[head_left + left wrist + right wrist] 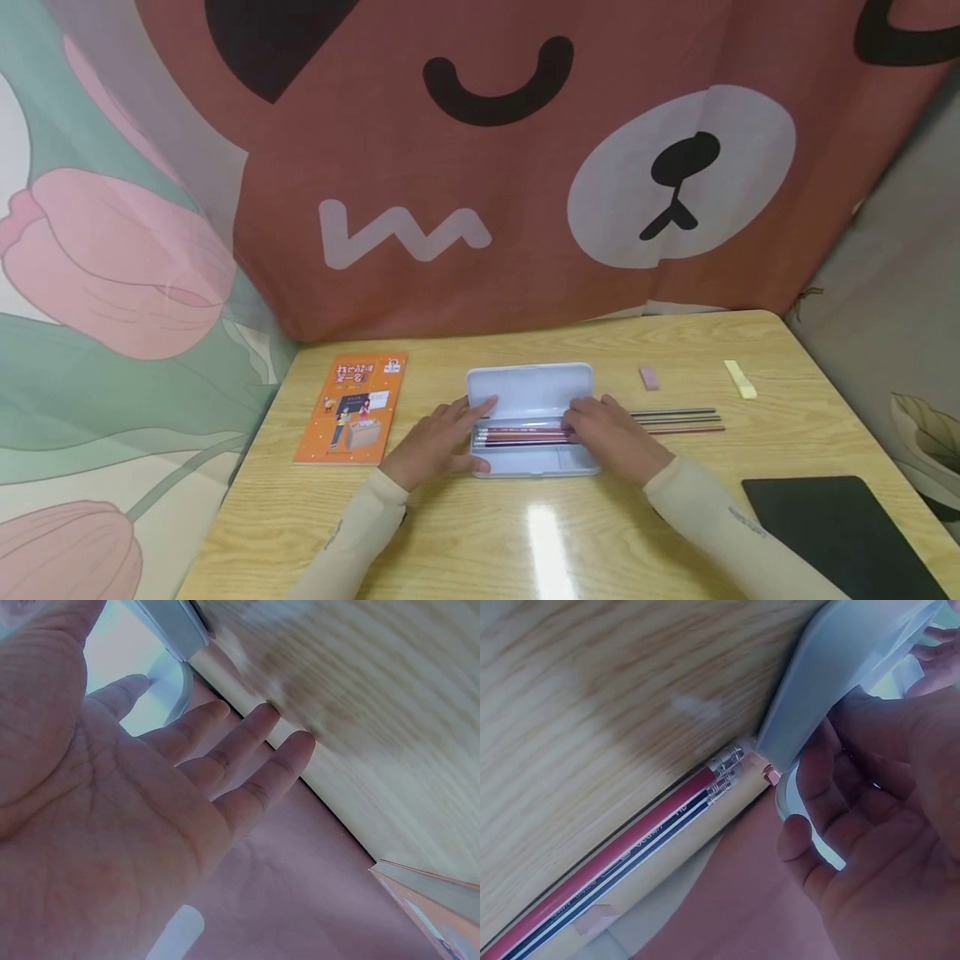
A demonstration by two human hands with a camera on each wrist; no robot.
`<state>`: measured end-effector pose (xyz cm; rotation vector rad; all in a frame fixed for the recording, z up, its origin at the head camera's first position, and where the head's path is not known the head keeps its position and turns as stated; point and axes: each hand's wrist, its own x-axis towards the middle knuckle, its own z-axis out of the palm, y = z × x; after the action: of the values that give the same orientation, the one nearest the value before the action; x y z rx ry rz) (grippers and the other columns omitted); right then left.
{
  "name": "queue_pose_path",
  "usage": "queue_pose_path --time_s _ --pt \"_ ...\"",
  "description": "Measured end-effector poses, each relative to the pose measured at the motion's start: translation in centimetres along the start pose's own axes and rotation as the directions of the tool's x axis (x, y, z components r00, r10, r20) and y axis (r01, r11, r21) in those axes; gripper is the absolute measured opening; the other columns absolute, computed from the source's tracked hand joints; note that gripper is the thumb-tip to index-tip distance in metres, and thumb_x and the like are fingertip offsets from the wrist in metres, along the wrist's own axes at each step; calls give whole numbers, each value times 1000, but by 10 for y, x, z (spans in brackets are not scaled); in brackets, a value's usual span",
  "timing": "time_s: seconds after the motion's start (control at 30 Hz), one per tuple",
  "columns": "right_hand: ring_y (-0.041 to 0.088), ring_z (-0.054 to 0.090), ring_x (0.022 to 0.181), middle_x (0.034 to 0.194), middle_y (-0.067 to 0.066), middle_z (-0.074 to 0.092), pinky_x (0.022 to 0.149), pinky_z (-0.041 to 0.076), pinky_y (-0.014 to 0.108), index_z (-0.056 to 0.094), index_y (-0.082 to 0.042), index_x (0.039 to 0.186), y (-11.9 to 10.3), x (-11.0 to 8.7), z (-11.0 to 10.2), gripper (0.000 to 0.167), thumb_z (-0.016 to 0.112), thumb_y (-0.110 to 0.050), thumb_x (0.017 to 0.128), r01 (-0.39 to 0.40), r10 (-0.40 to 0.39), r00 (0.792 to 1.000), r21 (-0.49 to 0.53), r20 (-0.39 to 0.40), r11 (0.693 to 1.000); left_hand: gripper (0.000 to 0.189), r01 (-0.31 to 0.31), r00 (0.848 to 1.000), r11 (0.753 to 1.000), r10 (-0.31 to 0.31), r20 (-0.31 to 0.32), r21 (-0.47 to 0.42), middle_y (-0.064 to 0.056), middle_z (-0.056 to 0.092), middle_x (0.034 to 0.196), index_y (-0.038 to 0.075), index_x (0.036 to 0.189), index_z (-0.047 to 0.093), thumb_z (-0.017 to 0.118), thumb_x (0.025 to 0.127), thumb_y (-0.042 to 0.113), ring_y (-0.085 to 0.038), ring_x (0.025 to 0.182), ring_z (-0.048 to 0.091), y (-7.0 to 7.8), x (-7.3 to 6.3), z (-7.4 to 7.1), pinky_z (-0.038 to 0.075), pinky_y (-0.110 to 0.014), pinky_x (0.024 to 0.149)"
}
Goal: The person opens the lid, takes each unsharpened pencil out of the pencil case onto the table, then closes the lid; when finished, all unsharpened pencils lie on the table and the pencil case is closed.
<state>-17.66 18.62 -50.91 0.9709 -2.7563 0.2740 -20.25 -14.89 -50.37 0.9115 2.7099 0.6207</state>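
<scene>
A pale pencil case (pixel 529 390) lies on the table with its lid raised at the back. Several pencils (pixel 517 436) lie lengthwise inside it, their right ends hidden under my right hand (pixel 611 433). Curled fingers of that hand reach over the case's right end and grip at the pencils. At the case's left end is my left hand (pixel 438 442), fingers straight and spread; its index finger touches the lid and its thumb lies at the front corner. More pencils (pixel 686 420) lie on the table right of the case, with ferrule ends near it in the right wrist view.
An orange book (pixel 352 412) lies at the left of the wooden table (pixel 465 533). A purple eraser (pixel 648 378) and a yellow eraser (pixel 740 379) sit at the back right. A flat black board (pixel 840 533) is at the front right. Printed cloth (pixel 525 167) hangs behind the table.
</scene>
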Motion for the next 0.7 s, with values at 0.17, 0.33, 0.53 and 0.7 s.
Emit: queue_pose_path --time_s 0.17,0.33,0.53,0.7 --pt "12 59 91 96 -6 70 81 46 36 74 -15 100 -2 0 0 14 83 -5 97 -73 70 997 71 41 995 103 -3 1000 1000 3 2 1 -17 38 177 28 177 30 86 92 48 -43 149 51 0 0 0 42 -67 122" --pt "15 66 95 103 -4 75 85 53 41 79 -15 108 3 -3 0 14 82 -5 98 -46 44 999 84 18 995 102 -12 1000 1000 12 3 -5 -18 38 177 28 177 30 86 93 48 -43 149 51 0 1 0 42 -67 122" --pt "17 71 102 109 -4 77 86 56 38 82 -16 113 22 -14 -14 23 83 -1 95 11 -5 999 111 -54 994 102 -16 1000 1000 16 -1 5 -18 39 176 28 177 30 86 93 48 -42 148 51 -1 1 0 43 -64 122" --pt "18 75 99 103 -5 77 94 62 43 82 -15 107 48 -29 -36 23 87 1 92 -52 60 995 109 -79 993 102 -22 1000 1000 22 -2 7 -18 39 176 27 176 31 86 93 47 -41 145 53 0 0 -1 46 -63 120"
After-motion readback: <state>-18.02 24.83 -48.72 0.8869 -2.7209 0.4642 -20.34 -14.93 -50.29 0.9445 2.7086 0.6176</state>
